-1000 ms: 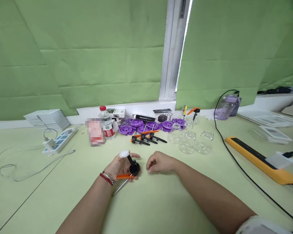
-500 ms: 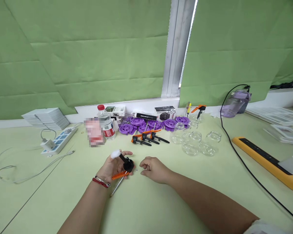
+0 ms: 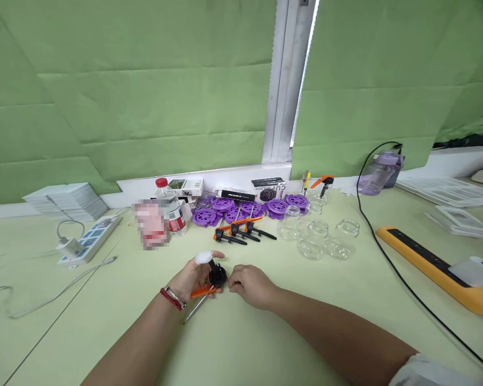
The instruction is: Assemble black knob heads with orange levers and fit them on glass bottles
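My left hand (image 3: 191, 280) is closed round a black and orange sprayer head (image 3: 214, 279) with a thin tube (image 3: 196, 309) trailing toward me over the table. A white bandage wraps the tip of one left finger. My right hand (image 3: 249, 285) rests on the table right beside the sprayer head, fingers curled with the tips pinched near it; whether they hold anything I cannot make out.
Farther back lie more sprayer heads (image 3: 241, 231), purple discs (image 3: 245, 208), several clear glass jars (image 3: 320, 238), a water bottle (image 3: 169, 213) and small boxes. A power strip (image 3: 90, 240) with cables sits left; a yellow power strip (image 3: 434, 268), black cable and purple bottle (image 3: 380, 172) right.
My right hand has moved left, close up to the sprayer head in my left hand. The view has shifted slightly.
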`<state>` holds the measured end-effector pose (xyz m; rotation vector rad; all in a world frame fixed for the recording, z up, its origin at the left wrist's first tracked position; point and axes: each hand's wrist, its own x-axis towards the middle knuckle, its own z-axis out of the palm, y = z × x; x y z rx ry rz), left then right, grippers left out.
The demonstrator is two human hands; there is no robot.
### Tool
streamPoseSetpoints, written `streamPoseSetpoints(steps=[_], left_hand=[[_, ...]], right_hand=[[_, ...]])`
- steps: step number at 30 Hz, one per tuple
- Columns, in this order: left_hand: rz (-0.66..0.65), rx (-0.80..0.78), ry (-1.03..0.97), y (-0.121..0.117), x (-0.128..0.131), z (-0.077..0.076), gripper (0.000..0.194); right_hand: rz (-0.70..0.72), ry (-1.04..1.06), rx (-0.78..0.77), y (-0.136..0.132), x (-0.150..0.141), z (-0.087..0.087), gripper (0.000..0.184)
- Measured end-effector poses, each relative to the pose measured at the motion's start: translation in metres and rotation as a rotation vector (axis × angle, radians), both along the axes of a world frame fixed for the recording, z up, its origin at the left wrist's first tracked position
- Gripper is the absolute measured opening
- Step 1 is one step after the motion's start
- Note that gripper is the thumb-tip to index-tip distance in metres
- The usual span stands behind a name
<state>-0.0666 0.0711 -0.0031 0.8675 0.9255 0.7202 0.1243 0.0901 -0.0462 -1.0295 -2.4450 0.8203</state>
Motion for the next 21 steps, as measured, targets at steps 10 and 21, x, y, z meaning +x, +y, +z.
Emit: streamPoseSetpoints(steps=[10, 21], left_hand=[[-0.250, -0.073, 0.068, 0.047, 0.019, 0.000, 0.057], [-0.250, -0.050, 0.016, 0.046, 0.016, 0.000, 0.058]], right_hand=[[-0.115, 0.048, -0.211, 0.035, 0.027, -0.007, 0.011], [-0.058, 0.085, -0.152, 0.037, 0.027, -0.002, 0.014]])
